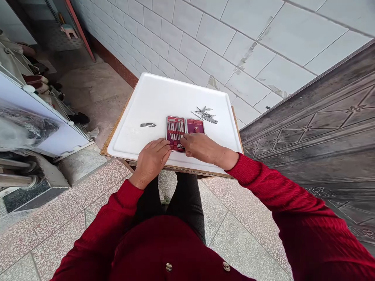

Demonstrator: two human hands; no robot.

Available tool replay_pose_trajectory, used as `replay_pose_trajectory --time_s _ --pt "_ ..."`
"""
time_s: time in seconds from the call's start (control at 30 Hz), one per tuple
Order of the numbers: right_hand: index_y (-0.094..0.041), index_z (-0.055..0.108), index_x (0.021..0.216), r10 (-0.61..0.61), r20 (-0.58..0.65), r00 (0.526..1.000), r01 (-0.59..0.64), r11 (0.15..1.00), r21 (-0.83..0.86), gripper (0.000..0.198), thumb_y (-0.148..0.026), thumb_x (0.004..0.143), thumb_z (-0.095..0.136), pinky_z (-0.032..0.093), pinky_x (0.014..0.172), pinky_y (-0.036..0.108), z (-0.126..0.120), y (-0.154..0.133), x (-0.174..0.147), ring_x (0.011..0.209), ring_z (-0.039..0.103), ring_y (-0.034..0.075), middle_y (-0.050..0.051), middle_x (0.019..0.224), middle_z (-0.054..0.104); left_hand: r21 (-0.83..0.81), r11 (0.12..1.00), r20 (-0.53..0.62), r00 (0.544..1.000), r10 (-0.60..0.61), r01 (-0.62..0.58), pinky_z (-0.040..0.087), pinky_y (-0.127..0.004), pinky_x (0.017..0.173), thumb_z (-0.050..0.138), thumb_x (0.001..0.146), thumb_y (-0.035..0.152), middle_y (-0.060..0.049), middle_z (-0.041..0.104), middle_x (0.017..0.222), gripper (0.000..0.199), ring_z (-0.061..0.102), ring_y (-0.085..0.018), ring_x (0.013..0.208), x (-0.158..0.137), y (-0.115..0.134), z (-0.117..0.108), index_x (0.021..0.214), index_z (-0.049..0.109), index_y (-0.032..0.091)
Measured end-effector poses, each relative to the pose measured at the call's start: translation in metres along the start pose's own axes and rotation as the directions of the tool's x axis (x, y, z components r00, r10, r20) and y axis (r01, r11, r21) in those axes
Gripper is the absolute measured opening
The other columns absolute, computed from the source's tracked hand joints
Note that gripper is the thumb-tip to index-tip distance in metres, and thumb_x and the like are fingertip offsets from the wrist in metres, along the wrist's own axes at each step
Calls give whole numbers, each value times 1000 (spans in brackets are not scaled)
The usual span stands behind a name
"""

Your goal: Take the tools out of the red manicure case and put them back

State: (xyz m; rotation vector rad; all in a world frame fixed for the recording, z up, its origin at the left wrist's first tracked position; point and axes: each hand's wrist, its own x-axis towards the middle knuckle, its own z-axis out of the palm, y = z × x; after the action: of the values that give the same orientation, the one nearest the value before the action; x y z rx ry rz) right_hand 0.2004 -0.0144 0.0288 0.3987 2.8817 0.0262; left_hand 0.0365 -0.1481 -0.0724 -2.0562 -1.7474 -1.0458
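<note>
An open manicure set case (pixel 176 146) with a red lining lies on the white tabletop (pixel 178 93). Several slim metal tools (pixel 175 130) sit in a row in its left half. The right half (pixel 195 125) is dark red with a small light mark. My left hand (pixel 154 157) holds the case's lower left edge with its fingers together. Over the lower middle of the case, my right hand (pixel 202 147) has its fingers closed and pointing down; what they grip is hidden. A nail clipper (pixel 148 125) lies to the left, and a heap of metal tools (pixel 205 114) lies behind the case, to the right.
A tiled wall (pixel 187 33) runs behind the table. On the right stands a dark patterned metal door (pixel 316 136). To the left, a rack with shoes (pixel 39 84) stands beside a white panel (pixel 38 113). A small stool (pixel 69 31) is at the far left.
</note>
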Motion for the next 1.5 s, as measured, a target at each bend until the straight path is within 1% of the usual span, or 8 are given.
replay_pose_trajectory --time_s 0.43,0.6,0.7,0.87,1.03,1.27,1.37,1.5 --pt "-13 70 102 -54 -28 998 57 992 115 17 -7 94 55 33 71 33 3 -1 8 84 56 19 10 100 67 -67 997 32 998 -45 47 58 -47 108 52 108 23 -9 78 127 24 71 -27 125 -2 -1 2 114 75 20" --pt "-14 72 103 -48 -69 996 62 974 216 18 -13 98 54 34 72 32 8 4 10 85 57 18 8 101 66 -70 994 26 997 -77 79 59 -46 109 53 108 25 -12 77 130 27 72 -27 125 -2 0 2 129 69 19" --pt "-15 74 103 -63 -126 990 98 949 298 21 -16 102 53 39 76 31 14 7 10 88 60 18 7 102 67 -54 995 38 996 -80 82 59 -47 109 54 108 26 -13 76 132 30 71 -28 125 -1 0 1 134 67 19" --pt "-16 77 106 -29 -297 954 165 882 442 21 -18 105 56 49 86 31 36 11 10 98 66 19 9 105 71 -20 999 29 999 -26 26 58 -46 109 53 109 24 -11 77 131 25 71 -28 126 -1 0 1 124 71 17" --pt "-16 78 106 -26 -387 922 220 857 466 20 -18 105 58 52 88 33 48 11 9 98 67 19 10 104 72 1 1000 24 999 -21 21 59 -46 107 53 109 24 -11 78 129 25 72 -27 125 -1 0 0 124 72 18" --pt "-17 78 95 -39 -217 975 114 931 345 23 -19 104 57 42 75 29 12 2 22 90 65 17 6 97 72 7 1000 12 1000 -11 11 61 -47 106 54 108 21 -10 79 126 26 73 -27 121 -1 1 -1 125 73 19" --pt "-17 79 101 34 -191 981 18 964 264 23 -18 103 56 38 73 29 -11 -6 50 94 65 19 8 107 74 7 1000 2 1000 -18 18 61 -46 105 55 107 20 -10 79 127 25 74 -27 120 -2 0 0 123 74 20" --pt "-13 77 115 100 -157 983 -73 983 170 27 -19 105 53 43 79 32 -29 -15 97 99 67 22 13 121 73 11 1000 -4 1000 -14 14 61 -46 105 57 106 20 -9 80 125 21 74 -27 120 -2 1 -1 118 75 18"
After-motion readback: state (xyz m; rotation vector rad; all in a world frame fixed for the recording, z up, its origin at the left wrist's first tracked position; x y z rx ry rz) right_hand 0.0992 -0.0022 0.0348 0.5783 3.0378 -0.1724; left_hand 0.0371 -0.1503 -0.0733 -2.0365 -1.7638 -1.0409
